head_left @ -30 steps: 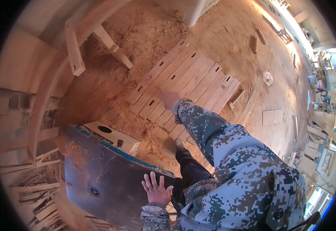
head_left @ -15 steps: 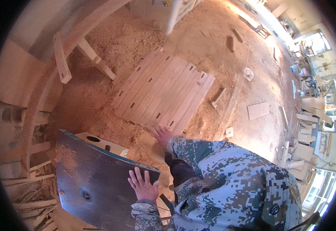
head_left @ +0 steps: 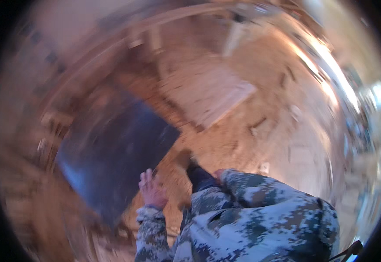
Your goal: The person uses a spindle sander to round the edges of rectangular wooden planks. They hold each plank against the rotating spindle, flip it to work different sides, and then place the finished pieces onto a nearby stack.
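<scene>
My left hand (head_left: pixel 152 190) is open, its fingers stretched toward the near right edge of a dark, smooth tabletop (head_left: pixel 118 146). Whether the fingertips touch that edge I cannot tell. My right hand (head_left: pixel 219 174) shows only as a small patch past its camouflage sleeve, near my leg; its fingers are hidden and smeared. Beyond the tabletop a panel of pale wooden planks (head_left: pixel 205 89) lies on the sawdust-strewn floor, apart from both hands. Motion blurs the whole picture.
Sawdust covers the floor (head_left: pixel 229 144). A hammer-like tool (head_left: pixel 256 125) and a small pale block (head_left: pixel 264 167) lie right of the planks. A long curved wooden edge (head_left: pixel 173 18) runs across the far side. Blurred clutter lines the right wall.
The view has swung left, so the tabletop sits higher and more central. My right hand has come back from the plank panel toward my body. My left hand stays by the tabletop's edge.
</scene>
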{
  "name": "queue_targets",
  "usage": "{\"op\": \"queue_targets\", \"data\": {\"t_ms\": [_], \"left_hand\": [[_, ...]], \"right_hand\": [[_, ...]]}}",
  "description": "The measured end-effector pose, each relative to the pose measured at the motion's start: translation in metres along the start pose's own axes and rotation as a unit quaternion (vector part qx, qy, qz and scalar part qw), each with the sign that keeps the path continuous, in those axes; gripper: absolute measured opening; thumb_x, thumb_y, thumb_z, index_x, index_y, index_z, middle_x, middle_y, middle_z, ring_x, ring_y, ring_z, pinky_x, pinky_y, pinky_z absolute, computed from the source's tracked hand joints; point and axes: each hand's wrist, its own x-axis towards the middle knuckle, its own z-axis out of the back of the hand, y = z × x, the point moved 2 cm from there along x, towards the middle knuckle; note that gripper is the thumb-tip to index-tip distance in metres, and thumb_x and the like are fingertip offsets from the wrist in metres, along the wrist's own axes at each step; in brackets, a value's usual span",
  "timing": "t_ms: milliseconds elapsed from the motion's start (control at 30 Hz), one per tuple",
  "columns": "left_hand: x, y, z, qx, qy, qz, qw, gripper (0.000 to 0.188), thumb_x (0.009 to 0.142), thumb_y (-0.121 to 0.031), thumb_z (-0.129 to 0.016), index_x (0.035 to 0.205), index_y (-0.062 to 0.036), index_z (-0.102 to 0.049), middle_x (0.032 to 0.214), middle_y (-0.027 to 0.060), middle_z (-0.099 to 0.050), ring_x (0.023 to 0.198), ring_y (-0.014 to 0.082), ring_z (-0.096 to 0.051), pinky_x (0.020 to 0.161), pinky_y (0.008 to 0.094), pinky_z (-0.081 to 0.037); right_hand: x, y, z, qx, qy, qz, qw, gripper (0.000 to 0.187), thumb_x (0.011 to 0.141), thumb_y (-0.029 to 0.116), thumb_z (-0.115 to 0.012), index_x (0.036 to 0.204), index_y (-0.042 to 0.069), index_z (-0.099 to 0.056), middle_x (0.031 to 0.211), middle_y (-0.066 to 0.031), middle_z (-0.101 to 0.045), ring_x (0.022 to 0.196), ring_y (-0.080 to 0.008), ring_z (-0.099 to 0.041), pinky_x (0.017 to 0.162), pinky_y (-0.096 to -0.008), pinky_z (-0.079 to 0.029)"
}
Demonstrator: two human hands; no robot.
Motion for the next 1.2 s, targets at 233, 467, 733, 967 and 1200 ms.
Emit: {"op": "queue_targets", "data": {"t_ms": [233,467,733,967,1200], "left_hand": [[-0.146,-0.042,-0.060,-0.025,-0.264,0.381,0.886,0.071,0.080,-0.021,-0.074,0.146,-0.0037,-0.055,0.161,0.0299,-0.040,0.151,0.0514,-0.033,0.125,0.0606,-0.027],[-0.330,-0.126,-0.126,0.007,-0.449,0.735,0.507,0.079,0.081,-0.019,-0.076,0.153,-0.0014,-0.047,0.163,0.0303,-0.035,0.151,0.0520,-0.032,0.126,0.0599,-0.024],[-0.519,-0.169,-0.181,-0.071,-0.398,0.900,0.164,0.095,0.083,-0.025,-0.075,0.164,-0.0054,-0.029,0.167,0.0302,-0.032,0.156,0.0476,-0.026,0.130,0.0538,-0.021],[-0.652,-0.098,-0.210,-0.043,-0.418,0.862,0.283,0.092,0.082,-0.024,-0.078,0.161,-0.0043,-0.035,0.163,0.0274,-0.039,0.155,0.0422,-0.032,0.129,0.0486,-0.027],[-0.670,-0.053,-0.185,-0.268,-0.368,0.824,0.339,0.081,0.074,-0.031,-0.084,0.145,-0.0044,-0.056,0.142,0.0271,-0.060,0.135,0.0441,-0.056,0.115,0.0493,-0.045]], "right_hand": [[0.092,-0.072,0.059,-0.198,0.022,0.131,0.971,0.042,0.092,0.028,-0.064,0.130,0.012,-0.072,0.115,-0.0244,-0.075,0.110,-0.0389,-0.072,0.093,-0.0508,-0.056],[0.159,-0.096,0.175,0.083,0.056,-0.013,0.995,0.031,0.097,0.029,-0.065,0.122,0.012,-0.067,0.098,-0.0152,-0.065,0.089,-0.0320,-0.063,0.075,-0.0452,-0.051],[0.171,-0.035,0.203,0.265,0.093,-0.044,0.959,0.023,0.102,0.030,-0.065,0.115,0.011,-0.062,0.082,-0.0062,-0.057,0.069,-0.0250,-0.056,0.058,-0.0395,-0.046],[0.076,-0.035,0.180,0.070,0.062,-0.029,0.995,0.025,0.101,0.027,-0.066,0.119,0.009,-0.063,0.087,-0.0076,-0.061,0.075,-0.0252,-0.060,0.063,-0.0389,-0.049],[0.034,-0.035,0.167,-0.004,0.051,-0.061,0.997,0.029,0.100,0.024,-0.067,0.123,0.006,-0.064,0.092,-0.0091,-0.065,0.081,-0.0253,-0.063,0.068,-0.0384,-0.051]]}}
